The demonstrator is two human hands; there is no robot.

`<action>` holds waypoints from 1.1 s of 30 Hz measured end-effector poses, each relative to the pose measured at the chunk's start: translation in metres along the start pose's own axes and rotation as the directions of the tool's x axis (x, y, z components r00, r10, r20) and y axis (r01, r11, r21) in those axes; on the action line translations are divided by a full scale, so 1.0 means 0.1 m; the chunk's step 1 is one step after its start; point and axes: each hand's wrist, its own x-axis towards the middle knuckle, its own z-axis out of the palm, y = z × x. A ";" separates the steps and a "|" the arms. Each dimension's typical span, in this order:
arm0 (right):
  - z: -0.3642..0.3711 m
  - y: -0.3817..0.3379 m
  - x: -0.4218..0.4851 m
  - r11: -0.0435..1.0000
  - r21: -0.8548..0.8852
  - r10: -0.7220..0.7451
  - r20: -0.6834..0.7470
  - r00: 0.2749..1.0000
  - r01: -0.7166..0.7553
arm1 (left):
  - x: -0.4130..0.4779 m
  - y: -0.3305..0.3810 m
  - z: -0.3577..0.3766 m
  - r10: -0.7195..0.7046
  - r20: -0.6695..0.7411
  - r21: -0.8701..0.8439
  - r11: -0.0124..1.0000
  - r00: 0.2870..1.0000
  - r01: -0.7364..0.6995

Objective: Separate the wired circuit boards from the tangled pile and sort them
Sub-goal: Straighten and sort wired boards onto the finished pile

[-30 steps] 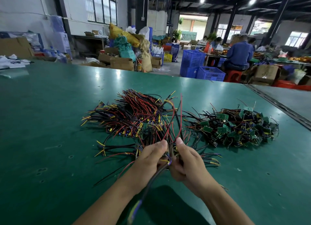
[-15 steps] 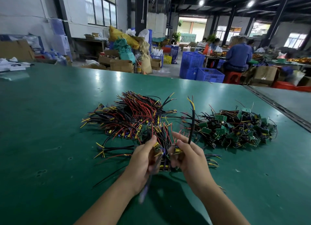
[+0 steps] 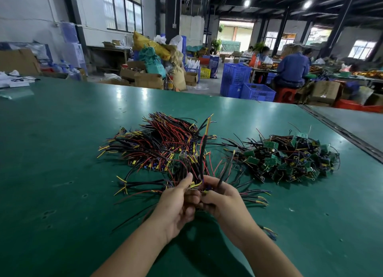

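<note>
Head view, nearest first. Gripping one wired board (image 3: 196,186) between left hand (image 3: 178,202) and right hand (image 3: 223,200), fingers of both curled round its leads, knuckles almost touching, just above the green table (image 3: 62,173). Long black wire (image 3: 204,148) no longer dangling back past the wrists as a second ago; flipped upright beyond the fingertips now. Probably freed and straightened, ready for laying down. Beyond and left of the hands, fanned heap (image 3: 161,144) of red and black wires; beyond and right, jumbled heap (image 3: 290,158) of green boards.
</note>
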 end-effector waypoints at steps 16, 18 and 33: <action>0.04 0.04 0.00 0.998 0.011 0.059 -0.134 0.989 -0.058 | 0.00 -0.10 -0.07 0.430 0.217 0.510 0.716 0.876 -0.477; 0.02 0.04 0.00 0.999 0.017 0.051 -0.153 0.987 -0.049 | -0.02 -0.08 -0.10 0.475 0.308 0.544 0.623 0.824 -0.562; -0.01 -0.03 -0.05 0.919 -0.342 -0.185 0.067 0.980 0.197 | -0.08 -0.04 -0.08 0.407 0.377 0.338 0.776 0.832 -0.533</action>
